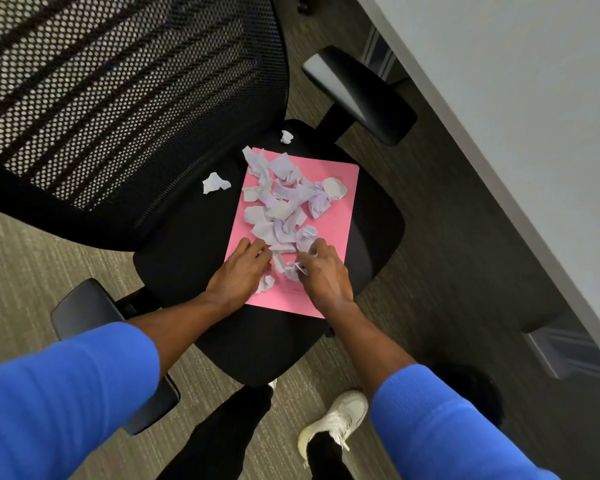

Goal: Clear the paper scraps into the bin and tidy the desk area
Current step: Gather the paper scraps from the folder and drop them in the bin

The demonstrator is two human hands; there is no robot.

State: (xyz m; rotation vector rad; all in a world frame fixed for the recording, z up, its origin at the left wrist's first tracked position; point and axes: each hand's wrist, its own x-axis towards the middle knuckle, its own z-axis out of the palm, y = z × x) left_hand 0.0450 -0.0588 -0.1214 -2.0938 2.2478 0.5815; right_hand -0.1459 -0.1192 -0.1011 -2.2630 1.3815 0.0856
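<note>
Crumpled pale paper scraps (284, 202) heaped on flat pink folder (329, 233), which lies on the black chair seat (187, 258). Left hand (238, 271) flat, fingers spread at folder's near edge. Right hand (323, 271) grip pinched on one scrap.

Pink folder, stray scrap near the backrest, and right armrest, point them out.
Pink folder (336, 216): head view, bare right side.
Stray scrap (216, 183): head view, its middle.
Right armrest (361, 95): head view, pad top.
</note>
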